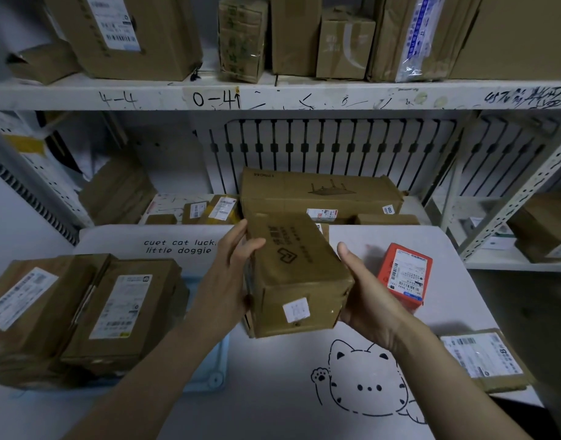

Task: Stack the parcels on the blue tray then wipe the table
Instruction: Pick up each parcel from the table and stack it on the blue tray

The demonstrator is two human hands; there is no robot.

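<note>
- At the centre of the frame, above the bench (273,392), a brown carton (298,274) was held clear of the surface, tilted, with its small white sticker facing the camera.
- The left hand (231,265) gripped its left side, thumb over the top face. The right hand (368,296) gripped its right lower side, thumb raised along the wall.
- The step in hand appeared to be stacking, with the carton carried but not yet set down. Wiping had not begun, and no cloth was in view.
- The next move would call for swinging the carton toward the lower left and lowering it flat onto the pile, squared so it would not slide.
- At the lower left, the blue tray (214,369) showed only a corner and edge. Two labelled parcels lay on top side by side, the left parcel (28,300) and the right parcel (123,309). Whether more lay beneath could not be told.
- Two parcels remained on the bench, a red parcel (404,274) right of centre and a flat brown parcel (482,357) at the lower right edge.
</note>
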